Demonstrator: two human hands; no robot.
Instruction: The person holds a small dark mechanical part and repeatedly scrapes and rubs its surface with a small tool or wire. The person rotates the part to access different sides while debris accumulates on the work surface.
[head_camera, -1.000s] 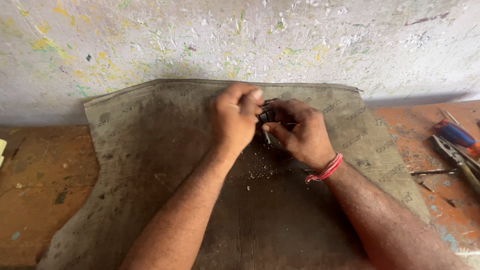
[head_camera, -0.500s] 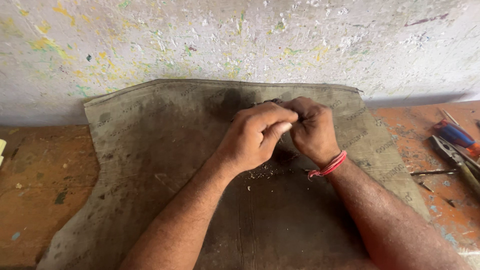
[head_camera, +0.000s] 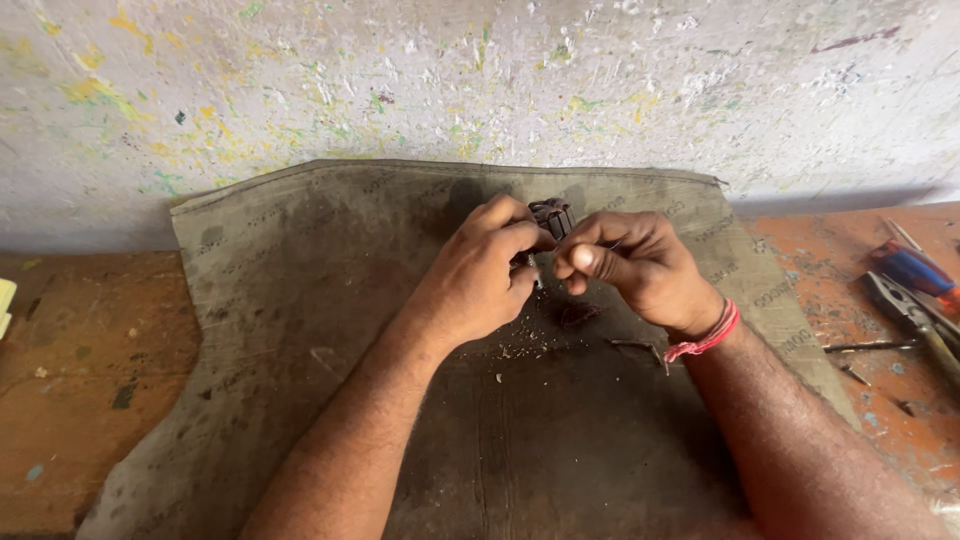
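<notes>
My left hand (head_camera: 478, 275) and my right hand (head_camera: 635, 265) meet over a dirty grey-green mat (head_camera: 300, 300) near the wall. Between their fingertips sits a small dark metal part (head_camera: 551, 216), ribbed on top, with a thin pin hanging below it. Both hands pinch it, the left from the left side, the right from the right. A red thread band circles my right wrist. Small chips and dust (head_camera: 525, 345) lie on the mat beneath the hands.
A paint-spattered wall (head_camera: 480, 90) rises right behind the mat. On the orange bench top (head_camera: 90, 400) at the right lie pliers (head_camera: 915, 320), a blue-and-red handled tool (head_camera: 915, 268) and a few thin nails (head_camera: 865, 345). A short dark rod (head_camera: 632, 345) rests on the mat.
My hands have drawn slightly apart, uncovering the dark part, which the left hand hid half a second ago. My right wrist has shifted to the right.
</notes>
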